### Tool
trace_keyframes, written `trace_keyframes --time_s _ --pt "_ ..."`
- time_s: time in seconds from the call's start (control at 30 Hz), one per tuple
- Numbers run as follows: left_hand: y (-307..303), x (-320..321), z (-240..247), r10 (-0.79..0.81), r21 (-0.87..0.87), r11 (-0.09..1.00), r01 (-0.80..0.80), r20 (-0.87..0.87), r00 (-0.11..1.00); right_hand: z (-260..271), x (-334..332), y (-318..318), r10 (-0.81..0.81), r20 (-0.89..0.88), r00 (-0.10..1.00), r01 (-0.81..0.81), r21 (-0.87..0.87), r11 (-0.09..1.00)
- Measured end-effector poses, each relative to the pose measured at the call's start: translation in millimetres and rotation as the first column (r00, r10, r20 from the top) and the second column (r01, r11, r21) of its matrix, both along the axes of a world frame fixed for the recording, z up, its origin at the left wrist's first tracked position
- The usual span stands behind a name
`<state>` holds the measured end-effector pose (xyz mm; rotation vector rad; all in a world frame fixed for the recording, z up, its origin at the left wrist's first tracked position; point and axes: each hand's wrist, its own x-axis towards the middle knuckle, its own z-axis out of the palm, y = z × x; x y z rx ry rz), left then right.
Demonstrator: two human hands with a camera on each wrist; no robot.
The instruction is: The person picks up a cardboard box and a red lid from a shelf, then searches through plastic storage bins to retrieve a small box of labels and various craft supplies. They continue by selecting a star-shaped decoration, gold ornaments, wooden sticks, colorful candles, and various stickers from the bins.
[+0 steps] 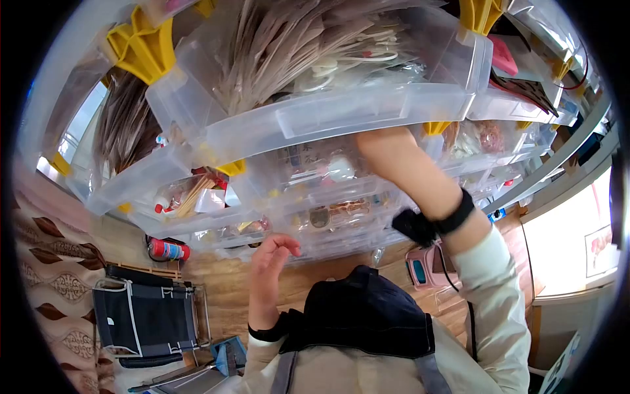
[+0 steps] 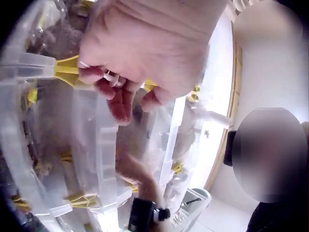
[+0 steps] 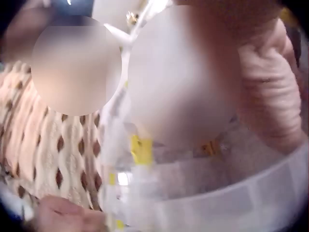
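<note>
Left hand hovers just under the stacked clear drawers, fingers pinching a small white piece, probably for safekeeping. Right hand reaches up behind one drawer's front; whether its fingers grip anything, I cannot tell.

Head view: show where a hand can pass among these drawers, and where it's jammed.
Free: the gap under the top drawer, beside the yellow clip, where the left hand reaches, fingers pinching a white piece; and the open air before the lower drawers, around the right hand. Crowded: the top drawer, packed with brown strips; the lower drawers, full of small items.
</note>
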<state>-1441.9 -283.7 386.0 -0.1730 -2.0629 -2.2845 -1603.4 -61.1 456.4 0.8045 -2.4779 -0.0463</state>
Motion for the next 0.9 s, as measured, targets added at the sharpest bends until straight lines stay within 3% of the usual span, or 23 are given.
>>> trace_keyframes --time_s 0.03,0.07,0.1,0.17,0.23,0.27,0.3,0.37,0.4,0.47,0.5,0.57,0.7,0.77,0.8,0.83,0.87,0.9 --pt "-1 3 -2 -0.009 0.018 1.000 0.009 0.003 1.000 -13 -16 -1 0.024 -0.178 0.984 -0.012 0.070 0.997" --pt "-3 6 -4 -0.017 0.040 0.999 0.017 0.003 1.000 -21 -31 -5 0.027 -0.178 0.984 -0.014 0.074 0.997" --pt "-5 9 -7 -0.013 0.047 0.999 0.013 0.001 1.000 -21 -42 -10 -0.025 -0.135 0.990 0.014 -0.075 0.997" --pt "-11 15 -12 -0.037 0.029 0.999 0.037 -0.008 0.999 -27 -49 -9 -0.061 -0.087 0.994 0.041 -0.213 0.976" --pt "-18 17 -13 -0.055 0.037 0.998 0.054 0.029 0.998 -20 -31 2 -0.039 -0.062 0.997 0.040 0.010 0.999" --pt "-18 21 -13 -0.085 0.034 0.996 0.082 0.076 0.993 -7 -11 3 0.054 0.177 0.983 -0.013 -0.227 0.974" --pt "-15 22 -10 -0.070 0.043 0.997 0.066 0.080 0.994 6 12 5 0.193 0.385 0.903 0.004 -0.455 0.891" --pt "-6 16 1 -0.129 0.071 0.990 0.120 0.147 0.981 17 45 11 0.515 0.604 0.609 0.205 -0.746 0.634" --pt "2 10 6 -0.122 0.075 0.991 0.112 0.157 0.980 16 60 10 0.518 0.612 0.598 0.208 -0.742 0.637" --pt "20 -4 14 -0.203 0.060 0.976 0.209 -0.092 0.975 11 83 4 0.774 0.456 0.439 0.404 -0.870 0.283" --pt "25 -9 14 -0.205 0.059 0.976 0.209 -0.078 0.976 7 85 7 0.775 0.459 0.434 0.417 -0.865 0.279" --pt "31 -18 11 -0.297 0.148 0.945 0.290 0.025 0.955 -1 87 12 0.787 0.531 0.312 0.534 -0.784 0.317" --pt "36 -29 21 -0.361 0.167 0.918 0.360 -0.029 0.932 -15 92 8 0.673 0.650 0.354 0.571 -0.720 0.394" --pt "38 -30 21 -0.412 0.263 0.882 0.392 0.022 0.911 -24 98 1 0.466 0.587 0.662 0.275 -0.769 0.577" --pt "39 -29 22 -0.414 0.263 0.881 0.394 0.022 0.910 -17 102 -5 0.383 0.550 0.742 0.226 -0.744 0.629" --pt "42 -27 23 -0.318 0.199 0.935 0.292 0.110 0.942 -20 104 -5 0.382 0.548 0.744 0.225 -0.744 0.629" --pt "42 -24 23 -0.210 0.124 0.974 0.189 0.187 0.960 -23 105 -6 0.410 0.523 0.747 0.126 -0.717 0.685" --pt "37 -21 20 -0.208 0.124 0.974 0.188 0.181 0.961 -24 103 -6 0.441 0.500 0.746 0.023 -0.680 0.733"
